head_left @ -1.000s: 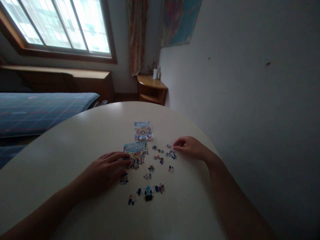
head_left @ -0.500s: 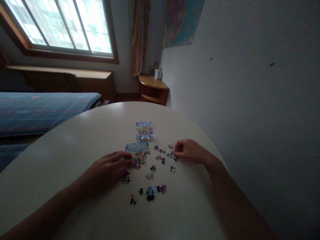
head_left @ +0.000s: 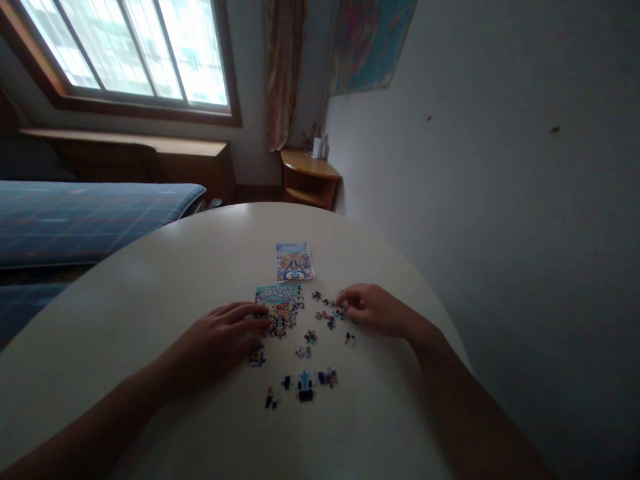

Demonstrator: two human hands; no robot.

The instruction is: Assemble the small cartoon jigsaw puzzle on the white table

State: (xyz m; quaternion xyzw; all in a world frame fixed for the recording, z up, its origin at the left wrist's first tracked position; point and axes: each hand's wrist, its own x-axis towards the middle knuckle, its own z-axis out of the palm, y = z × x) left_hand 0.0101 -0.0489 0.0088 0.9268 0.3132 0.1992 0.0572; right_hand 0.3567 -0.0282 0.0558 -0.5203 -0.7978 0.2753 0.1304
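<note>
A partly assembled jigsaw puzzle [head_left: 279, 295] with "Bluey" lettering lies flat on the table. My left hand [head_left: 233, 330] rests at its left side, fingers stretched out and the tips on the puzzle's edge. Over a cluster of loose puzzle pieces [head_left: 330, 320] to the right is my right hand [head_left: 367, 308], its index finger reaching down to them and the thumb apart from it; nothing shows in its grasp. A joined group of pieces [head_left: 305, 381] lies nearer me, with a small corner section [head_left: 257, 356] below my left fingers.
Behind the puzzle lies a printed picture sheet [head_left: 294, 262] with matching art. The round white table [head_left: 200, 260] has a wall [head_left: 500, 233] close on its right. A plaid-covered bed [head_left: 100, 217] stands left, and a corner shelf [head_left: 310, 164] is beyond.
My right hand has shifted slightly left over the loose pieces, its index finger now stretched out farther. My left hand stays on the puzzle's edge. The view has moved slightly.
</note>
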